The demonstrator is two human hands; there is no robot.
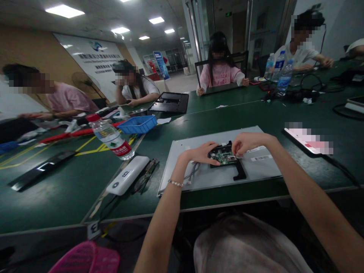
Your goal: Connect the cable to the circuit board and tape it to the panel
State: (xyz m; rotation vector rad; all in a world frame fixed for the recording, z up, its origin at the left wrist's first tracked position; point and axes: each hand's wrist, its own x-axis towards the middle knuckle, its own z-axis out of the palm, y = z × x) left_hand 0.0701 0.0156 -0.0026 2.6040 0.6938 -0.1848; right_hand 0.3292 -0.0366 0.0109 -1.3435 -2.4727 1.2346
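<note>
A flat grey display panel (176, 163) lies on the green table in front of me. On it is a green circuit board (223, 158) in a black plastic bracket (241, 171), whose arm reaches toward the near edge. My left hand (200, 153) grips the left side of the board and bracket, thumb at the near side and fingers at the far side. At the board's right end my right hand (246, 143) has its fingertips pinched together; whatever is between them is hidden. Thin grey cables (193, 172) run out under my left wrist.
Left of the panel are glasses (146, 176), a white power bank (129, 175), a water bottle (112, 138) and a blue tray (138, 124). A phone (303, 142) with a cable lies at right. Several people sit around the table; one opposite holds a black frame (224, 88).
</note>
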